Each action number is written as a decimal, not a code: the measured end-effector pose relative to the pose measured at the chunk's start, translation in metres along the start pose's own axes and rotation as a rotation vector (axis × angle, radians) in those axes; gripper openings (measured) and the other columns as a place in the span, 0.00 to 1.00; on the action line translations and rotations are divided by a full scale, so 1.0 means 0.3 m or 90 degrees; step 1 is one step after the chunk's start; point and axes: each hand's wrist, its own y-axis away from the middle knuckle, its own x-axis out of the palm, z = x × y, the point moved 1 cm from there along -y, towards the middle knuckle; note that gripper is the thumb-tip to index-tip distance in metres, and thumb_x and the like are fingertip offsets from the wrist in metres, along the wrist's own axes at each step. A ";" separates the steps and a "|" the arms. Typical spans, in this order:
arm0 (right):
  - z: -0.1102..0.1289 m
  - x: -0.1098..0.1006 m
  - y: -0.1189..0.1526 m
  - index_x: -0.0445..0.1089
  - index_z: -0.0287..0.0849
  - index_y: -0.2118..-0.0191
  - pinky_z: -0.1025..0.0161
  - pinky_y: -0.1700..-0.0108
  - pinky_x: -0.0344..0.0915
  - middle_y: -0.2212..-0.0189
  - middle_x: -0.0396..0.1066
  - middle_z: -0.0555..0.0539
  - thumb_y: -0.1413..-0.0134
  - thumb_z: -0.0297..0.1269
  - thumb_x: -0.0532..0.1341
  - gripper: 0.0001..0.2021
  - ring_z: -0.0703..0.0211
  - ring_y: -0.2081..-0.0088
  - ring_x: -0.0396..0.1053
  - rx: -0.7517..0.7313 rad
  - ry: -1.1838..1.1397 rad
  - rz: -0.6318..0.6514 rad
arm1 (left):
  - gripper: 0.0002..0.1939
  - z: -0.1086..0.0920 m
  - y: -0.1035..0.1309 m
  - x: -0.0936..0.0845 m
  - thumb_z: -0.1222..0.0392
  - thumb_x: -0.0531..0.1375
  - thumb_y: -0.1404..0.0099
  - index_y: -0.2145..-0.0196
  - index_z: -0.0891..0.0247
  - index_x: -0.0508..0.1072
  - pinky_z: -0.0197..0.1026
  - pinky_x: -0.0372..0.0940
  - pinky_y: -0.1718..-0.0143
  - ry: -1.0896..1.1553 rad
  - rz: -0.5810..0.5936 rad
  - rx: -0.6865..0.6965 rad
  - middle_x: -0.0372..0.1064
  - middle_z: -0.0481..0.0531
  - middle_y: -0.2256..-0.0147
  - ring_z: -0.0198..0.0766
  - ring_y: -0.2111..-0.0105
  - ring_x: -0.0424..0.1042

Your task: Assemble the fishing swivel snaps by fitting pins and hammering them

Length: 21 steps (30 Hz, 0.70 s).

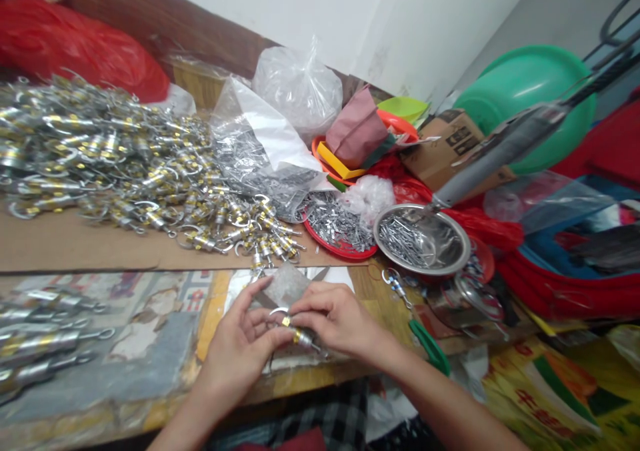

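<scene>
At the table's front edge, both my hands are closed around one small metal hook fitting [302,336]. It has a curved open hook, a silver body and a yellow band. My left hand [249,334] supports it from the left, thumb along its side. The fingertips of my right hand [327,314] pinch it near the yellow part under the hook. Behind my fingers lies a clear plastic piece [289,284] on a pale sheet. A large heap of similar hook fittings [135,157] covers the back left, on cardboard. Several longer silver fittings [45,341] lie in front on the left.
Right of the heap stand a plastic bag of metal parts [250,157], a red plate of small clips [337,227] and a steel bowl of pins [420,241]. A grey metal arm [500,154] slants over the bowl. One loose fitting [397,287] and green-handled tool [430,347] lie nearby.
</scene>
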 end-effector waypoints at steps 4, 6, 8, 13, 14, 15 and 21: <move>-0.008 0.049 -0.019 0.76 0.44 0.68 0.68 0.74 0.60 0.78 0.70 0.50 0.53 0.33 0.61 0.06 0.64 0.75 0.66 0.044 -0.013 -0.063 | 0.39 0.000 -0.003 -0.002 0.66 0.64 0.54 0.47 0.64 0.51 0.35 0.66 0.71 -0.004 0.007 0.001 0.70 0.44 0.78 0.35 0.75 0.72; -0.001 0.059 -0.024 0.76 0.43 0.68 0.68 0.74 0.60 0.79 0.70 0.50 0.54 0.33 0.62 0.06 0.64 0.76 0.66 0.042 -0.020 -0.095 | 0.39 0.000 -0.003 -0.001 0.66 0.65 0.54 0.47 0.64 0.51 0.35 0.66 0.71 -0.008 0.001 0.000 0.71 0.45 0.77 0.35 0.74 0.72; 0.002 0.051 -0.019 0.76 0.43 0.68 0.68 0.73 0.61 0.78 0.69 0.50 0.54 0.33 0.62 0.06 0.63 0.74 0.66 0.030 -0.058 -0.135 | 0.40 -0.001 -0.003 0.000 0.65 0.65 0.55 0.47 0.64 0.52 0.34 0.66 0.72 -0.013 -0.009 0.000 0.71 0.45 0.77 0.34 0.75 0.72; -0.078 -0.044 0.088 0.71 0.43 0.62 0.64 0.64 0.63 0.69 0.70 0.47 0.48 0.34 0.57 0.09 0.60 0.66 0.68 0.126 -0.018 -0.331 | 0.40 -0.006 0.000 0.006 0.65 0.66 0.58 0.48 0.65 0.54 0.34 0.67 0.74 -0.026 -0.039 -0.008 0.70 0.44 0.79 0.34 0.77 0.71; -0.107 -0.060 0.123 0.70 0.42 0.59 0.63 0.63 0.63 0.67 0.69 0.46 0.49 0.36 0.58 0.11 0.58 0.64 0.67 0.171 0.050 -0.323 | 0.41 -0.007 0.000 0.007 0.65 0.67 0.58 0.48 0.65 0.54 0.34 0.67 0.74 -0.021 -0.041 -0.011 0.70 0.44 0.79 0.35 0.76 0.72; -0.134 -0.070 0.158 0.68 0.42 0.57 0.61 0.61 0.63 0.65 0.69 0.45 0.52 0.38 0.60 0.15 0.56 0.63 0.67 0.210 0.120 -0.281 | 0.41 -0.007 -0.001 0.008 0.65 0.67 0.59 0.48 0.65 0.54 0.35 0.68 0.74 -0.014 -0.042 -0.012 0.70 0.44 0.79 0.35 0.76 0.72; -0.180 -0.058 0.269 0.66 0.41 0.60 0.61 0.63 0.65 0.67 0.69 0.45 0.46 0.35 0.53 0.09 0.56 0.64 0.69 0.242 0.240 -0.088 | 0.42 -0.006 0.000 0.009 0.65 0.67 0.59 0.47 0.65 0.54 0.33 0.68 0.73 0.001 -0.046 -0.012 0.71 0.44 0.79 0.34 0.77 0.72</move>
